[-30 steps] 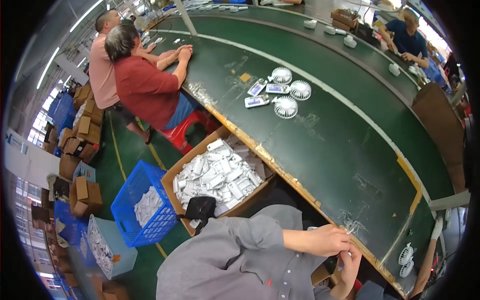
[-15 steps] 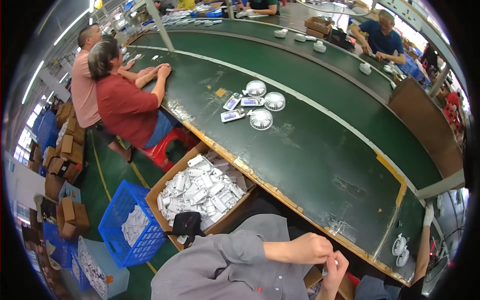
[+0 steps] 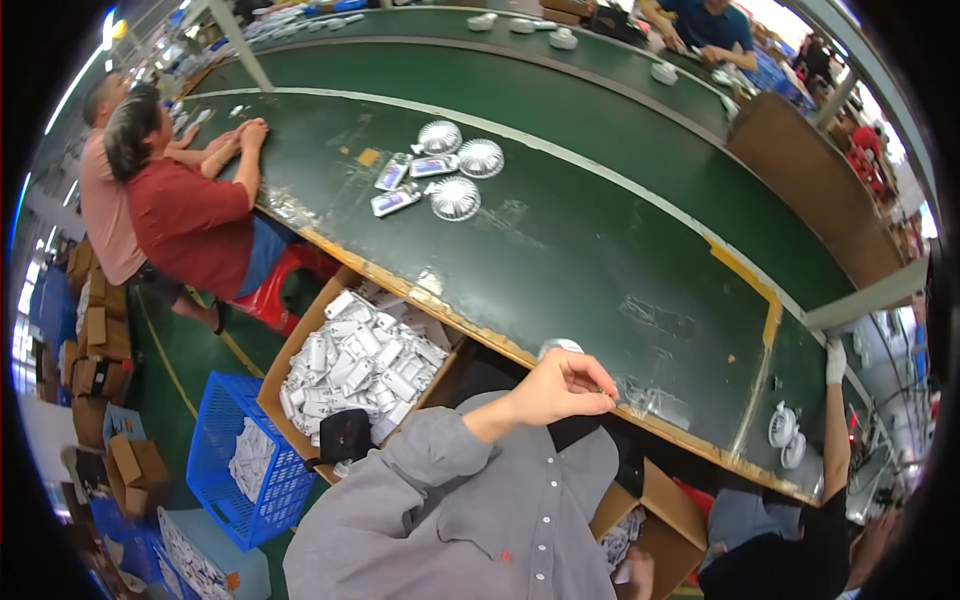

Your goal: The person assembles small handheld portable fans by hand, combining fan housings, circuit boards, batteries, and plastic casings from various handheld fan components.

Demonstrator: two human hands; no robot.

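My left hand is raised over the near edge of the green worktable. Its thumb and fingertips are pinched together, and what they hold is too small to name. Just behind the knuckles a rounded white piece shows; whether the hand touches it I cannot tell. Low in the picture, my right hand is down at an open carton of white parts. That hand is blurred and partly cut off, so its fingers do not show clearly.
Small white handheld fans and fan handles lie on the table. Left of me stand a carton of white casings and a blue crate. Two people are at the table's left; a gloved hand rests at its right end.
My hands were together at the table edge and have parted. The right went down to the carton; the left stays raised, pinched. The whole view has shifted.
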